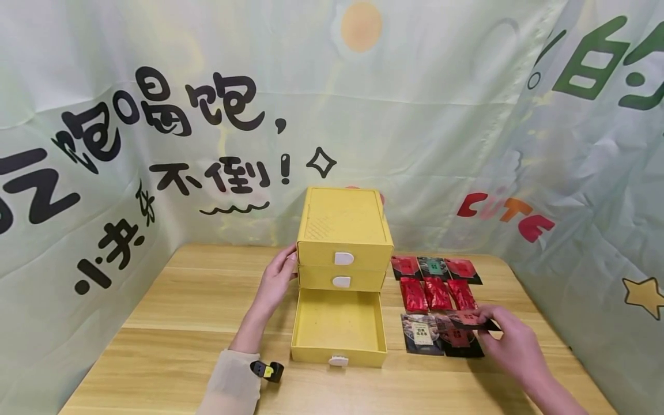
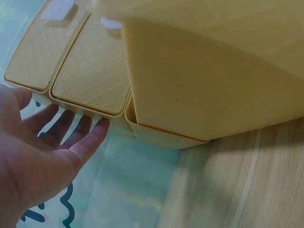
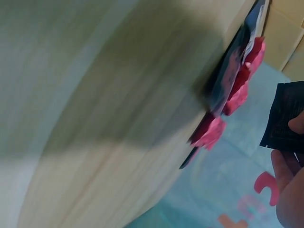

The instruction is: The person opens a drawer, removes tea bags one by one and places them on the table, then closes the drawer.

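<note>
A yellow drawer box (image 1: 344, 222) with white handles stands on the table, its bottom drawer (image 1: 338, 323) pulled out and bare inside. My left hand (image 1: 275, 278) rests its fingertips against the box's left side, fingers lightly bent, as the left wrist view also shows (image 2: 52, 147). Between thumb and fingers, my right hand (image 1: 513, 340) pinches a flat black-and-red sachet (image 1: 467, 319), held above another dark sachet (image 1: 459, 343). In the right wrist view its black back (image 3: 285, 114) faces the camera. Beside it lies a dark sachet with a pale label (image 1: 421, 334).
Right of the box, three shiny red packets (image 1: 437, 294) lie in a row. Behind them are three flat sachets, the middle one with a green label (image 1: 433, 267). A printed cloth (image 1: 415, 132) hangs around the wooden table (image 1: 171, 323).
</note>
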{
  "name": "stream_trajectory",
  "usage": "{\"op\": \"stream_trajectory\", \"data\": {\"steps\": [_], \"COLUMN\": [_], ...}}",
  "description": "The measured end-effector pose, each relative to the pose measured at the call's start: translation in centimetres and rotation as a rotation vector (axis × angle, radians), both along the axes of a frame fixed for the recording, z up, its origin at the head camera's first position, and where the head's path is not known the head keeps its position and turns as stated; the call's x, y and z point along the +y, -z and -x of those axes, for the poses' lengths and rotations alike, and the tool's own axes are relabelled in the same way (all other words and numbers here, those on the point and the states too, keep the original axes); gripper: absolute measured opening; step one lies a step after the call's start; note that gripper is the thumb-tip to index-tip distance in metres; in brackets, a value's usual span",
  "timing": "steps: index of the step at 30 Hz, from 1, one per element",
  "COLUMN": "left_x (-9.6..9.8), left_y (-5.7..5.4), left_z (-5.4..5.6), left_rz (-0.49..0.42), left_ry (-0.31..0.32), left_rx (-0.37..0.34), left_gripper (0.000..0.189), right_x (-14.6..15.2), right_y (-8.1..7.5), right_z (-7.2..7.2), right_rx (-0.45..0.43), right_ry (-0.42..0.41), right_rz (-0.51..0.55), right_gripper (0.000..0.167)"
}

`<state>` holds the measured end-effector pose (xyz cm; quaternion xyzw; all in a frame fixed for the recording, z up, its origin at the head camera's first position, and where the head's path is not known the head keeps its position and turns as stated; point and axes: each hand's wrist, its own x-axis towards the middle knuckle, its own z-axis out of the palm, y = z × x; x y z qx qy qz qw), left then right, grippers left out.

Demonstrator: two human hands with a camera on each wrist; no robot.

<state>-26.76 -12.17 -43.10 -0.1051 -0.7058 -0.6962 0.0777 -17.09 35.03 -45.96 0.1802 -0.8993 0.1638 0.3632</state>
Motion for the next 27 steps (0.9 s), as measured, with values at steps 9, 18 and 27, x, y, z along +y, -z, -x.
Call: {"op": "stream_trajectory", "data": {"steps": [9,18,27], "left_x": [0.0,0.0,0.0], "left_y": [0.1,0.1,0.1], "left_z": [0.1,0.0,0.0], "left_rz": [0.005,0.01,0.013], "left_ry": [-0.001,-0.015,-0.007], "left_rx": [0.0,-0.001,0.012], "left_gripper": [0.046,0.045,0.045], "right_x": [2.6,5.1,6.9], "right_y": [0.5,0.8,1.5], "right_z": [0.1,0.4,0.6], "right_rx": [0.007,-0.02,-0.04], "right_ry": [0.012,0.043,0.062], "right_rz": [-0.016,-0.041,-0.051], "right_gripper": [0.048,0.052,0.051]}}
